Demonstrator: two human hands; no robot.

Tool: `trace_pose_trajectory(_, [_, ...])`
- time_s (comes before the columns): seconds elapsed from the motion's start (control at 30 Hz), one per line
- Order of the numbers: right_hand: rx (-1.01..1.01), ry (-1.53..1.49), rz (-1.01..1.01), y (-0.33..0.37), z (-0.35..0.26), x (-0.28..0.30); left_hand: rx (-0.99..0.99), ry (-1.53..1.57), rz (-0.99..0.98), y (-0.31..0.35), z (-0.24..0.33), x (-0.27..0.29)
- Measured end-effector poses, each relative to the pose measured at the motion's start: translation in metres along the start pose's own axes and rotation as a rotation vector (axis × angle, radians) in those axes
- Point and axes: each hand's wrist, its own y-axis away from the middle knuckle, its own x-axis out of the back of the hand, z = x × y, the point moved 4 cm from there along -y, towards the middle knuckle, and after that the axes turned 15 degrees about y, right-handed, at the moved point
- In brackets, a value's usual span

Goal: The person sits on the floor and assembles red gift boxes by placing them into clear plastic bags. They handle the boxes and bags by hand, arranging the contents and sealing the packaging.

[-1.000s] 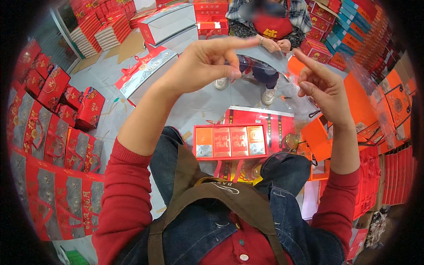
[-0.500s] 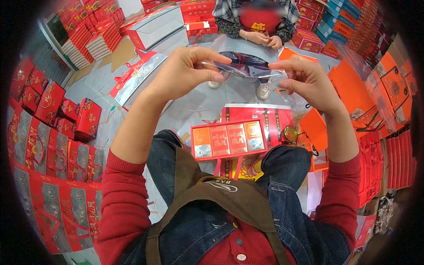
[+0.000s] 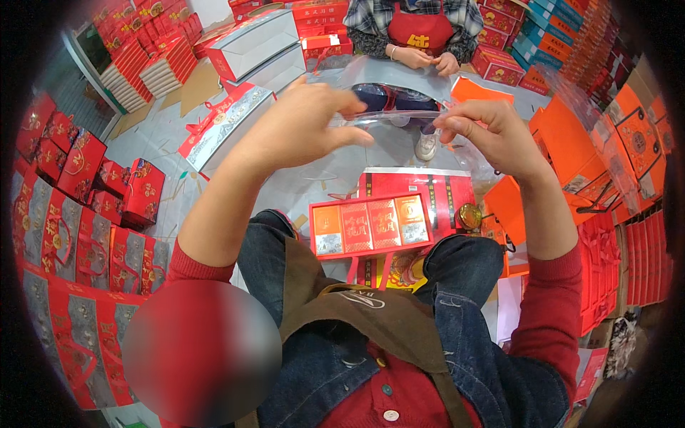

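In right hand — one clear film

Your scene is bright and evenly lit, with soft shadows; where the light comes from, you cannot tell. Pale sheen lies on the grey floor, and glare streaks the clear film in the upper centre, making its outline hard to trace. The packets at centre read clearly. Your left hand smears with motion at the fingertips; your right hand is sharper. A round blurred patch at lower left hides part of your sleeve. Toward the black rim, the red bags bend, stretch and darken.
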Motion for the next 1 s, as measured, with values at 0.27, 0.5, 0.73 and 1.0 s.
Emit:
trace_pose_trajectory(0.27, [0.129,0.159,-0.039,-0.006,-0.013,-0.003,0.171,0.241,-0.150,-0.024,0.005,-0.013])
trace_pose_trajectory(0.5, [0.286,0.506,0.003,-0.026,-0.037,-0.014,0.267,0.305,-0.126,-0.023,0.003,-0.023])
trace_pose_trajectory(0.73, [0.141,0.124,-0.098,-0.028,-0.009,-0.019,0.274,0.296,-0.204,-0.017,0.006,-0.019])
trace_pose_trajectory(1.0, [0.081,0.063,-0.228,-0.026,0.003,-0.017,0.336,0.323,-0.212,-0.005,-0.007,-0.010])
